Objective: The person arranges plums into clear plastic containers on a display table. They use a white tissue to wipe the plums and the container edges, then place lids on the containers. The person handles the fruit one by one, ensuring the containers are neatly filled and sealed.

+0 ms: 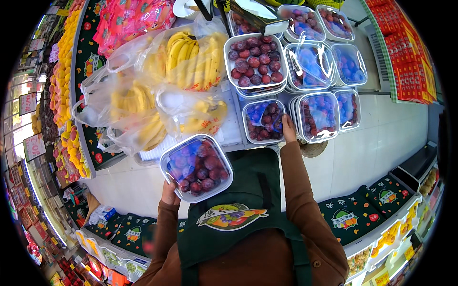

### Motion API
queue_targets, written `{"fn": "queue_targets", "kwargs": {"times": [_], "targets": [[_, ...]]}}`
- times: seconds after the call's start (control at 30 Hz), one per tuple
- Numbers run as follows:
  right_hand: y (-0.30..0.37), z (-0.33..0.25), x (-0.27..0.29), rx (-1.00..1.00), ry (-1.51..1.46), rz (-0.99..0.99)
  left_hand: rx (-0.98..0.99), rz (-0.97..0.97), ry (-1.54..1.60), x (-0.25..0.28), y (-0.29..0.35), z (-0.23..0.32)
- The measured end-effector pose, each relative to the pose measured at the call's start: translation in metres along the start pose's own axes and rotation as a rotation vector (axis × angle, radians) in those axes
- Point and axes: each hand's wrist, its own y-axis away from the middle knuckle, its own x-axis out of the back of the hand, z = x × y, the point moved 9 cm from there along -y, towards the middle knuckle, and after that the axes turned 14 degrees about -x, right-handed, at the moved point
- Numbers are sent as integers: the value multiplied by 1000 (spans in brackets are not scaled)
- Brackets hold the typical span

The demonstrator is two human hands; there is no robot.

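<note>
Fingers: left hand (170, 192) grasping first plum tub (197, 168), lower-left side, before apron (257, 174) | right hand (288, 127) touching second plum tub's (264, 121) right edge, grip unclear | second tub immediately left of right fingers, right hand nearer; squarish.

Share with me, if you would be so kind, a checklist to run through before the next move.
1. Left hand on the held plum container: ok, it grips the left side.
2. Right hand at the second plum container: ok, it is at the right edge.
3. One hand free: not ok, both are at containers.
4. Held plum container sealed: cannot tell.
5. Ample room right of the second plum container: not ok, a stack stands close by.
6. Bagged bananas not touching the held plum container: cannot tell from this view.
</note>
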Motion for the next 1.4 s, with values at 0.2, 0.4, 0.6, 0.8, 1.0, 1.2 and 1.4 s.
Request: {"fn": "queue_targets", "kwargs": {"times": [0.2, 0.4, 0.6, 0.8, 1.0, 1.2, 1.4], "targets": [[-4, 5, -1, 105, 249, 228, 50, -107, 20, -22, -15, -5], [33, -27, -20, 404, 311, 402, 60, -132, 61, -38, -29, -17], [115, -44, -36, 448, 254, -6, 92, -241, 77, -88, -56, -34], [167, -124, 32, 256, -377, -266, 183, -569, 198, -199, -90, -90], [142, -180, 124, 145, -450, -220, 375, -704, 223, -323, -94, -147], [63, -171, 170, 110, -419, -313, 308, -590, 32, -366, -112, -182], [28, -172, 171, 126, -277, -357, -77, -658, -857, -352, -145, -186]]}}
